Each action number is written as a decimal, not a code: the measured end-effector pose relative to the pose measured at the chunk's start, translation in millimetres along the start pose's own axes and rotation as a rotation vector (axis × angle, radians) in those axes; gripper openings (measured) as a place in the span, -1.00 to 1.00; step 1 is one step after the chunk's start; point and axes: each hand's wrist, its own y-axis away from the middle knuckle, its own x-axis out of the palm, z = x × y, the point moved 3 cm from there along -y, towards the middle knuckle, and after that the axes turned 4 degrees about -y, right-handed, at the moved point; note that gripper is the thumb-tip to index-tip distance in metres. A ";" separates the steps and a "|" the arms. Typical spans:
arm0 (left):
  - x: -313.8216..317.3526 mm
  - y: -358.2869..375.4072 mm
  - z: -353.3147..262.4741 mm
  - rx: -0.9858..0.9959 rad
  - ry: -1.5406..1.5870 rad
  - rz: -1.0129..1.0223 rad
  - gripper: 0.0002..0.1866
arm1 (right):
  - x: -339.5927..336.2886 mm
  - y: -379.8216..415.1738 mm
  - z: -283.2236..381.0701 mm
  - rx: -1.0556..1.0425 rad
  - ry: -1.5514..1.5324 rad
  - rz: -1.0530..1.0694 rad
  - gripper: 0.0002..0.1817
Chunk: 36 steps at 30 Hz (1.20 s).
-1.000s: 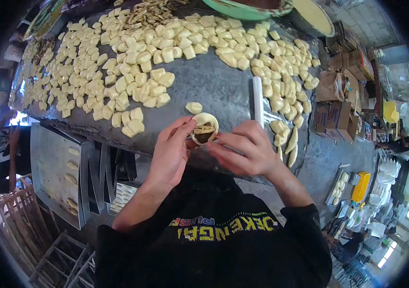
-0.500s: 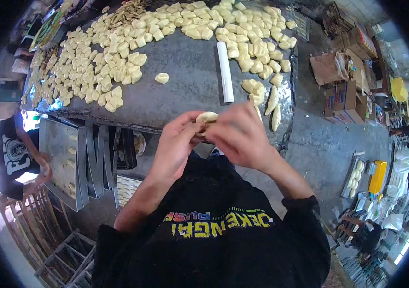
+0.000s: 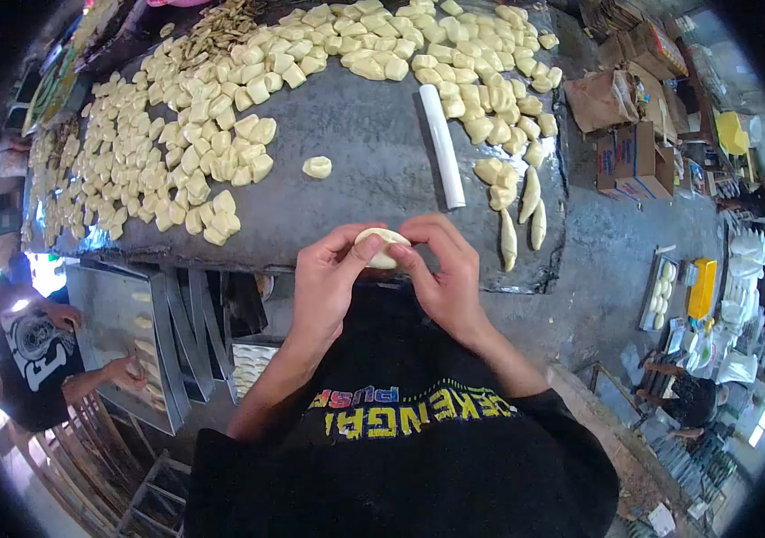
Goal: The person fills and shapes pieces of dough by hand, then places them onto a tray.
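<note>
A pale piece of dough [image 3: 383, 247] is pinched between my two hands just off the table's front edge. My left hand [image 3: 333, 269] grips its left side, thumb on top. On the other side my right hand [image 3: 441, 273] presses it with thumb and curled fingers. Beyond them a white rolling pin [image 3: 442, 146] lies on the dark table [image 3: 356, 125]. One lone dough piece [image 3: 317, 167] sits left of the pin. To the right, several long tapered dough rolls [image 3: 509, 240] lie near a small clump of dough [image 3: 496, 182].
Many dough pieces [image 3: 221, 134] cover the table's far and left parts. Metal trays [image 3: 131, 332] stand at lower left, where another person [image 3: 37, 336] reaches over one. Cardboard boxes [image 3: 635, 163] and a yellow crate [image 3: 704, 289] are on the right, with another person [image 3: 692, 399] beyond.
My right hand, blurred above the dough before, has come down and now holds its right side. The view has shifted slightly. The person at left has moved an arm over the tray.
</note>
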 end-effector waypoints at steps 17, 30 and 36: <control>-105.3 -53.5 -11.9 -0.175 -0.097 0.213 -0.77 | 79.0 -21.8 -13.5 0.467 -0.205 -0.049 -0.85; -68.4 -11.9 37.6 -0.065 -0.274 0.114 -0.78 | 9.4 46.6 -48.5 0.583 -0.305 0.049 -0.83; -42.5 -4.2 44.4 0.010 -0.103 0.071 -0.79 | 27.1 39.4 -30.7 0.284 -0.209 0.050 -0.74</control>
